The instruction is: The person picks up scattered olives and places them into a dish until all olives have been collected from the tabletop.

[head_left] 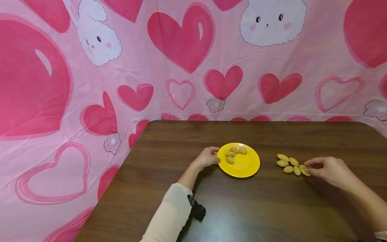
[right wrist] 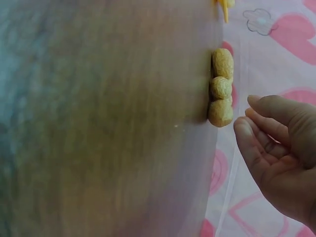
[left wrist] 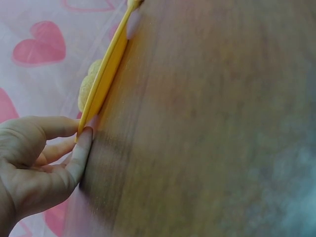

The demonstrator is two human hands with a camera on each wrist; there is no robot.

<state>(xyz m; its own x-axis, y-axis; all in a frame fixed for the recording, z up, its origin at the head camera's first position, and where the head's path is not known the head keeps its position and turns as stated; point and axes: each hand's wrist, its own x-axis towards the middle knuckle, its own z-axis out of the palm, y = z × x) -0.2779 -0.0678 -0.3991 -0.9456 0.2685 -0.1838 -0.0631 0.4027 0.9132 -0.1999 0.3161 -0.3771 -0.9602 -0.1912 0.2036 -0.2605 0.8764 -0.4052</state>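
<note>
My left hand [head_left: 208, 158] pinches the left rim of a round yellow plate [head_left: 246, 166]. Seen edge-on in the left wrist view, the plate [left wrist: 111, 74] has its rim between the thumb and the fingers. Several tan, rough, oval nut-like pieces [head_left: 230, 154] lie on its upper left part. To the right of the plate, more such pieces [head_left: 282, 163] are grouped on the table. At the right end of this group is my right hand [head_left: 331, 171], fingertips right at the rightmost piece [head_left: 304, 170]. In the right wrist view, the fingers [right wrist: 245, 133] are parted beside the pieces [right wrist: 220, 113].
A dark brown wooden table [head_left: 257, 208] carries everything. Behind it and on the left hangs a pink cloth [head_left: 181, 84] printed with hearts and white animal faces. A black strap device [head_left: 197, 209] sits on the left wrist, below the cream sleeve [head_left: 172, 208].
</note>
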